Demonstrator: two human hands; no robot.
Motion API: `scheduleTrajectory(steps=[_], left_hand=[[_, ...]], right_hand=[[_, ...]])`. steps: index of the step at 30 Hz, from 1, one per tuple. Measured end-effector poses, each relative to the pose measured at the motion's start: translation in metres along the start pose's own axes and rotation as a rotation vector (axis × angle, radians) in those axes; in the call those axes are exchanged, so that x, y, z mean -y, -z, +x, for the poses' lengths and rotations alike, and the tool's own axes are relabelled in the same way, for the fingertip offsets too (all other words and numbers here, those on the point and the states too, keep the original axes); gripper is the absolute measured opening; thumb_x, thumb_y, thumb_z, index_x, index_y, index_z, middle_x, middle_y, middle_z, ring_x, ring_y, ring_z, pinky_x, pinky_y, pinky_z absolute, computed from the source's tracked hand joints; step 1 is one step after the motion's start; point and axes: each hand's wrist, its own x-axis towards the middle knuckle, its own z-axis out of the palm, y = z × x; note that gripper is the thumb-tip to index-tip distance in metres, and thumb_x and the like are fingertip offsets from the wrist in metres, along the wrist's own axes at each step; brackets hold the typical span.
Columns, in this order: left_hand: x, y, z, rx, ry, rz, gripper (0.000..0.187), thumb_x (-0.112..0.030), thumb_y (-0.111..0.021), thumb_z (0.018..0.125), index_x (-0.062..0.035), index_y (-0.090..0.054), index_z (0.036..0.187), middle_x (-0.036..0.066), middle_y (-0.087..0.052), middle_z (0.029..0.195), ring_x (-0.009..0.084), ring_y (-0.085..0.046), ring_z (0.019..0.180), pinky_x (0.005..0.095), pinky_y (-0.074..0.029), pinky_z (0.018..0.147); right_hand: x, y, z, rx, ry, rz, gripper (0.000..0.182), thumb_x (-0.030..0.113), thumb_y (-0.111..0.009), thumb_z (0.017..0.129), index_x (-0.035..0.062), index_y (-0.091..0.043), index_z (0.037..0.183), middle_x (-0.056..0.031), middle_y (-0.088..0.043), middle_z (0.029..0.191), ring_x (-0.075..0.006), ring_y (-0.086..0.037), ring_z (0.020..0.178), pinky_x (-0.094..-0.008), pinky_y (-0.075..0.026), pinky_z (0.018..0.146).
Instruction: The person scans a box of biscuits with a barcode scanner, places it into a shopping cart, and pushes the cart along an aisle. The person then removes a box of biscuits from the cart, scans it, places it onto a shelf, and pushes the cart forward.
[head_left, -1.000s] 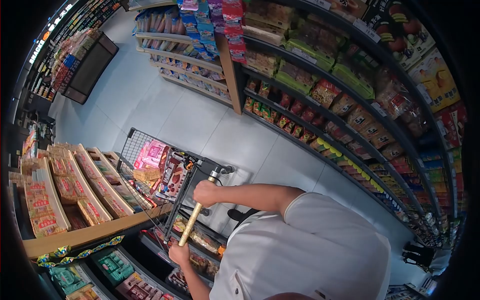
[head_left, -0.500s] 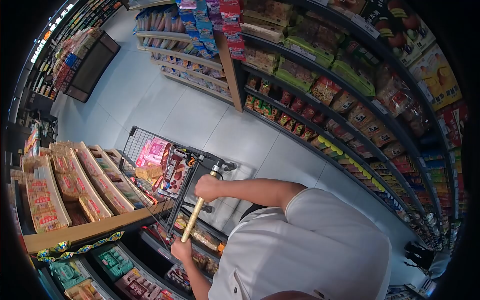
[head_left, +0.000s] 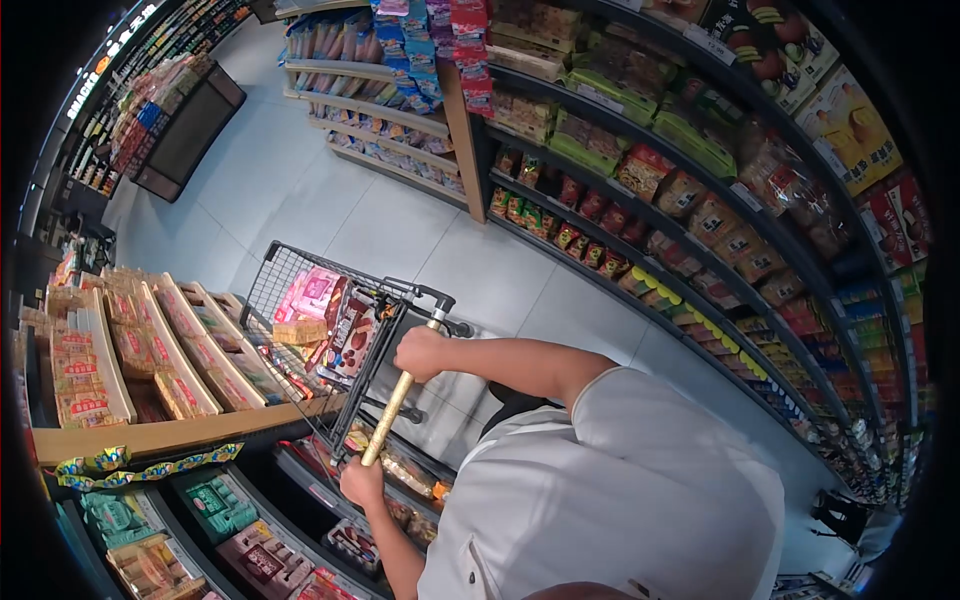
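My right hand [head_left: 421, 354] wraps around the upper end of the yellow handle of a black wire shopping cart [head_left: 392, 418]. At the handle's lower end, my left hand [head_left: 362, 483] is closed on the same bar. Inside the cart's basket, beyond the handle, lie a pink package [head_left: 316, 292], a dark brown snack package [head_left: 354, 335] and a tan packet [head_left: 299, 332]. Other packets beneath them are partly covered. My fingers' undersides are hidden by the bar and the backs of my hands.
Close along the cart's left side runs a wooden-edged display [head_left: 180, 436] of packaged snacks. Tall dark shelves [head_left: 640, 240] of packets line the right. A snack rack [head_left: 385, 120] stands ahead, and a dark display bin [head_left: 190, 135] is farther off. Pale tiled floor [head_left: 410, 215] lies between.
The cart and both hands appear slightly farther right in view, and the left-hand display has shifted a little left and down. Both hands keep their hold on the handle.
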Motion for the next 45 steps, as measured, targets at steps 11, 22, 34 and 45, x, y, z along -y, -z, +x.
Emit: scheduleTrajectory(steps=[11, 22, 34, 45], left_hand=[[0.014, 0.001, -0.029, -0.054, -0.051, -0.033, 0.033, -0.039, -0.082, 0.072, -0.0071, -0.076, 0.081, 0.019, -0.073, 0.075, 0.0398, -0.072, 0.072, 0.0511, -0.057, 0.067], [0.032, -0.008, -0.067, -0.088, -0.103, -0.089, 0.03, -0.037, -0.081, 0.072, -0.0085, -0.076, 0.078, 0.017, -0.072, 0.073, 0.0382, -0.072, 0.07, 0.0493, -0.058, 0.065], [0.037, 0.005, -0.103, 0.003, -0.084, -0.126, 0.031, -0.039, -0.078, 0.076, -0.0078, -0.076, 0.081, 0.019, -0.073, 0.076, 0.0396, -0.073, 0.074, 0.0508, -0.058, 0.068], [0.044, 0.004, -0.127, -0.084, -0.159, -0.114, 0.032, -0.041, -0.081, 0.076, -0.009, -0.076, 0.076, 0.017, -0.071, 0.07, 0.0386, -0.071, 0.068, 0.0484, -0.057, 0.063]], right_hand=[[0.032, -0.001, -0.028, 0.037, -0.066, -0.073, 0.019, 0.026, -0.075, 0.069, 0.0134, -0.078, 0.083, -0.0103, -0.075, 0.079, -0.0338, -0.075, 0.08, -0.0481, -0.06, 0.068], [0.066, -0.015, -0.067, 0.041, -0.145, -0.112, 0.024, 0.03, -0.076, 0.07, 0.0152, -0.078, 0.088, -0.0092, -0.074, 0.079, -0.0333, -0.074, 0.081, -0.049, -0.06, 0.069], [0.087, -0.037, -0.104, -0.017, -0.125, -0.12, 0.024, 0.035, -0.071, 0.075, 0.0133, -0.073, 0.083, -0.0115, -0.07, 0.071, -0.037, -0.072, 0.074, -0.0517, -0.057, 0.066], [0.107, -0.046, -0.13, -0.026, -0.156, -0.112, 0.025, 0.036, -0.074, 0.072, 0.0123, -0.074, 0.081, -0.0115, -0.07, 0.07, -0.0376, -0.072, 0.072, -0.0517, -0.057, 0.064]])
